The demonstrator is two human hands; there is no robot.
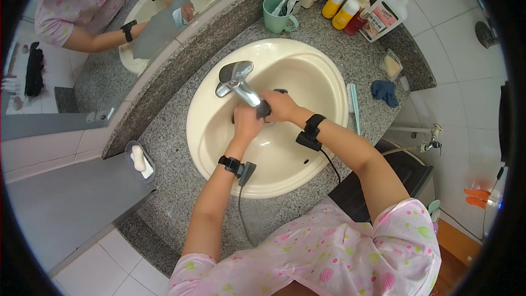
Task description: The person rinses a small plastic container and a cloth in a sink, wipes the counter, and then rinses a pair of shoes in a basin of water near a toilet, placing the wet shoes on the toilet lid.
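Note:
My left hand (pixel 248 121) and my right hand (pixel 281 106) are close together inside the cream oval washbasin (pixel 324 103), beneath the spout of the chrome mixer tap (pixel 244 90). Both have their fingers curled around a small dark item (pixel 281 90). Only bits of it show at the outer edges of the hands, so its kind cannot be told. The tap's dark spout tip covers part of the left hand. Whether water is running is unclear. A black strap with a small device sits on each wrist, trailing a cable.
A green mug (pixel 277 14) with toothbrushes and a tube stands behind the basin. Several bottles (pixel 345 14) crowd the back corner. At right lie a pale-blue brush (pixel 354 107), a dark blue cloth (pixel 384 93) and a boxed soap (pixel 391 66). A soap dish (pixel 150 177) sits left, below the mirror (pixel 98 78).

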